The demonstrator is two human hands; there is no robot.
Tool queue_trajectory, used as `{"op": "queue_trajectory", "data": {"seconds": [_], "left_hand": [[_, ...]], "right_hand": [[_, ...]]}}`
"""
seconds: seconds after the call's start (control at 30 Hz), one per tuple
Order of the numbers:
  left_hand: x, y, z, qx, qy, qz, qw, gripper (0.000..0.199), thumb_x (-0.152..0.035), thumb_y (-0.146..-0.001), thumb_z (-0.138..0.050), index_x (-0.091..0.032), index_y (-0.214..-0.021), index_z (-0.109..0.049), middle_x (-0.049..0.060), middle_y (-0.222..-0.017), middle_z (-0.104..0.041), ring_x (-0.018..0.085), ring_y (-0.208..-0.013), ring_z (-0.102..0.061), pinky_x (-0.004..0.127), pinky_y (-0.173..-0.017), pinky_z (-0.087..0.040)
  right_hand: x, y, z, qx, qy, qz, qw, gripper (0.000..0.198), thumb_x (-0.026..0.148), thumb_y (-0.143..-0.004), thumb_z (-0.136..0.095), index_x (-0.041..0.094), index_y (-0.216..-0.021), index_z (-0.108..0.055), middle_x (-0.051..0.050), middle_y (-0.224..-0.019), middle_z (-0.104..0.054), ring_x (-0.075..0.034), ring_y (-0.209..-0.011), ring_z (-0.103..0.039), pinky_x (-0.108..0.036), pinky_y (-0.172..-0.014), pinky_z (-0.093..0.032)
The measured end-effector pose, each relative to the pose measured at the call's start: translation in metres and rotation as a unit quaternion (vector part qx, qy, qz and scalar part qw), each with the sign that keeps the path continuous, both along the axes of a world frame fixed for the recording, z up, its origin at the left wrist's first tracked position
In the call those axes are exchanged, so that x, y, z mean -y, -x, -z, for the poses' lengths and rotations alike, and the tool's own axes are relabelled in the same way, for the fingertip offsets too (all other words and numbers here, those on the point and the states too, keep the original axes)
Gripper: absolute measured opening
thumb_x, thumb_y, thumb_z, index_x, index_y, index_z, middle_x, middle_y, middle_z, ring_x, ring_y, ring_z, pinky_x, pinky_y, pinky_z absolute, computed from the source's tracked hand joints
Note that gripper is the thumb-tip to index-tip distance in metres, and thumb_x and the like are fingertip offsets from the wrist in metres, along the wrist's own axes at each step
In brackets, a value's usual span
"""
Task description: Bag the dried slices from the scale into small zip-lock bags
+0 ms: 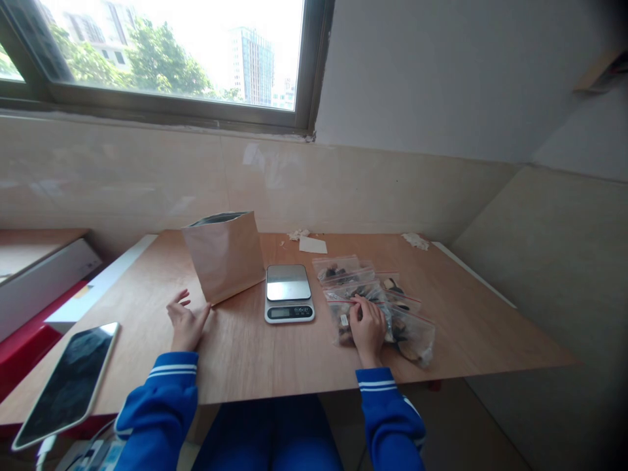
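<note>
My left hand (pixel 186 322) rests on the table with its fingers apart, the thumb by the bottom corner of a brown paper bag (pixel 228 258). The bag stands upright, its top slightly open. To its right lies a white digital kitchen scale (pixel 288 294) with a bare metal plate. My right hand (pixel 367 327) is on a pile of clear zip-lock bags (pixel 415 333) that hold dark and brown pieces I cannot name. Its fingers are curled on the red-edged top of one zip-lock bag (pixel 344 317) at the near left of the pile.
A tablet (pixel 69 383) with a white cable lies at the table's left edge. Behind the scale are a white card (pixel 313 245) and crumpled white scraps (pixel 298 234); another scrap (pixel 415 241) lies at the back right. The wall and window border the table's far side.
</note>
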State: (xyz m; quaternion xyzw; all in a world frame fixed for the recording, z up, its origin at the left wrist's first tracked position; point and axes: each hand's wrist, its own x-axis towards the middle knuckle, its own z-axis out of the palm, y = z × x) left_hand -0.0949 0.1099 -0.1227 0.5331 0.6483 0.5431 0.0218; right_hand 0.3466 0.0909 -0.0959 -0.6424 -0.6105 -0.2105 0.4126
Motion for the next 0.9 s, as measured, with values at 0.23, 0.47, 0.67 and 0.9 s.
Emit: {"op": "queue_trajectory", "data": {"seconds": [0.23, 0.47, 0.67, 0.9], "left_hand": [[0.009, -0.003, 0.0, -0.011, 0.027, -0.013, 1.0, 0.047, -0.049, -0.072, -0.063, -0.019, -0.102, -0.044, 0.006, -0.102, -0.041, 0.021, -0.084, -0.049, 0.05, -0.083, -0.049], [0.025, -0.01, -0.01, 0.017, 0.066, 0.005, 0.998, 0.031, -0.05, -0.077, -0.053, -0.022, -0.087, -0.043, 0.002, -0.084, -0.045, 0.021, -0.073, -0.049, 0.045, -0.073, -0.049], [0.037, -0.016, -0.015, 0.031, 0.114, 0.027, 0.993, 0.032, -0.052, -0.079, -0.05, -0.021, -0.089, -0.047, 0.004, -0.082, -0.053, 0.023, -0.071, -0.055, 0.047, -0.074, -0.049], [0.04, -0.021, -0.024, 0.048, 0.12, 0.028, 0.991, 0.031, -0.049, -0.079, -0.049, -0.021, -0.09, -0.05, 0.007, -0.085, -0.058, 0.024, -0.076, -0.058, 0.044, -0.071, -0.051]], "right_hand": [[0.0, -0.001, 0.001, -0.008, 0.005, -0.003, 1.0, 0.027, 0.016, -0.089, -0.044, 0.017, -0.095, -0.07, -0.008, -0.098, -0.073, -0.022, -0.092, -0.063, -0.034, -0.086, -0.041], [0.001, 0.001, -0.001, -0.005, 0.01, -0.007, 1.0, 0.026, 0.017, -0.09, -0.044, 0.017, -0.095, -0.069, -0.007, -0.099, -0.073, -0.022, -0.092, -0.062, -0.032, -0.086, -0.039], [0.003, 0.003, -0.004, -0.003, 0.028, -0.008, 1.0, 0.025, 0.022, -0.094, -0.044, 0.018, -0.1, -0.067, -0.006, -0.102, -0.072, -0.022, -0.095, -0.06, -0.032, -0.086, -0.037], [0.005, 0.003, -0.005, -0.001, 0.039, -0.029, 0.999, 0.026, 0.032, -0.096, -0.045, 0.02, -0.1, -0.067, -0.006, -0.104, -0.07, -0.022, -0.097, -0.058, -0.032, -0.087, -0.035]]}}
